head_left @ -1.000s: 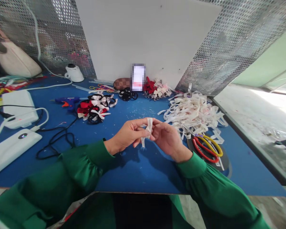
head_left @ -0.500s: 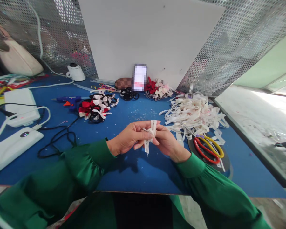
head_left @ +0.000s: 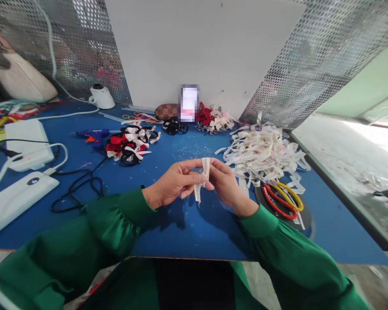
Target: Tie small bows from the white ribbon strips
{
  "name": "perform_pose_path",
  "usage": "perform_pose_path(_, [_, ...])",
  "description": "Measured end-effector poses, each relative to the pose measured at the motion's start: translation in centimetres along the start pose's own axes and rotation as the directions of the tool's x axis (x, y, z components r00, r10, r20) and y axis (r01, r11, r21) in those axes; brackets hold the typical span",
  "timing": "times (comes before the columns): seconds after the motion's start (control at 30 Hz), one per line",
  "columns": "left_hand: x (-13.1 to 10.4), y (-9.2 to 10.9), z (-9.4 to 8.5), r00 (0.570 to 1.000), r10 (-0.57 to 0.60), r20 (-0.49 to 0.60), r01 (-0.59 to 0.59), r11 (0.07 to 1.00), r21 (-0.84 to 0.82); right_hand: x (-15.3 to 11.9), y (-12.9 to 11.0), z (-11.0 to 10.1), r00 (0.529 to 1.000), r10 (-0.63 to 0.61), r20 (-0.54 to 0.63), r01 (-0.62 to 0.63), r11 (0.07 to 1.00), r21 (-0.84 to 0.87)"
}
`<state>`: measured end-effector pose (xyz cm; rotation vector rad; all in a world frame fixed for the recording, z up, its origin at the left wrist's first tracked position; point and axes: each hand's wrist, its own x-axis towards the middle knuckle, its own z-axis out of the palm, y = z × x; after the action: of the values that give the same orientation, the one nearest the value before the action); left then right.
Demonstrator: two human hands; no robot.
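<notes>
A short white ribbon with printed lettering is held between my two hands over the front half of the table. My left hand pinches it with thumb and fingers, the thumb lying across its middle. From the other side, the fingers of my right hand are closed at the ribbon's edge; their tips are partly hidden behind it. The ribbon's upper part stands at the index fingertips, and its frayed lower end hangs below the left thumb.
White ribbons lie heaped at right, by scissors with red and yellow handles on a dark disc. Finished bow hair ties and a blue glue gun are at left. A phone leans on the white board; power banks sit far left.
The ribbon's upper part looks narrower and straighter between my fingers, and the small fold at its middle no longer shows. Both hands stay in nearly the same place.
</notes>
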<state>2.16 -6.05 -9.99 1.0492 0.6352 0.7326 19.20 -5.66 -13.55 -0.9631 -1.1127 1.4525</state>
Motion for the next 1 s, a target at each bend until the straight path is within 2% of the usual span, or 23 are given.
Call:
perform_pose_path(0.13, [0.2,0.2,-0.4,0.993,0.077,-0.093,-0.067,0.992,0.109,0.4,-1.0,-0.6,0.999,-0.036,-0.037,0.035,0.999,-0.014])
perform_pose_path(0.23, [0.2,0.3,-0.5,0.983,0.122,-0.139,-0.094,0.976,0.197,0.5,-1.7,-1.1,0.999,-0.049,-0.003,0.048,0.992,-0.114])
perform_pose_path(0.37, [0.2,0.5,-0.6,0.974,0.156,-0.164,-0.111,0.961,0.252,0.7,-2.3,-1.6,0.992,-0.111,0.063,0.125,0.948,-0.292])
perform_pose_path(0.43, [0.3,0.5,-0.7,0.970,0.169,-0.175,-0.119,0.957,0.266,0.8,-2.4,-1.9,0.986,-0.151,0.077,0.169,0.894,-0.415])
perform_pose_path(0.53, [0.4,0.4,-0.9,0.960,0.192,-0.202,-0.127,0.947,0.295,0.8,-2.8,-2.4,0.961,-0.272,0.048,0.244,0.753,-0.611])
perform_pose_path(0.6, [0.4,0.3,-0.9,0.951,0.217,-0.222,-0.134,0.932,0.335,0.7,-3.2,-2.5,0.946,-0.322,0.035,0.258,0.683,-0.684])
perform_pose_path(0.63, [0.5,0.2,-1.0,0.946,0.231,-0.228,-0.137,0.921,0.364,0.5,-3.3,-2.5,0.949,-0.313,0.033,0.251,0.687,-0.682])
perform_pose_path(0.8, [0.6,-0.2,-1.1,0.929,0.281,-0.242,-0.127,0.855,0.502,-0.1,-3.7,-1.8,0.977,-0.211,0.043,0.208,0.874,-0.438])
perform_pose_path(0.9, [0.7,-0.4,-1.1,0.927,0.282,-0.245,-0.120,0.845,0.521,-0.8,-3.7,-1.2,0.967,-0.248,0.060,0.251,0.880,-0.403])
perform_pose_path(1.0, [0.8,-0.5,-0.9,0.926,0.288,-0.245,-0.129,0.850,0.511,-1.5,-3.7,-0.6,0.937,-0.335,0.101,0.344,0.830,-0.438])
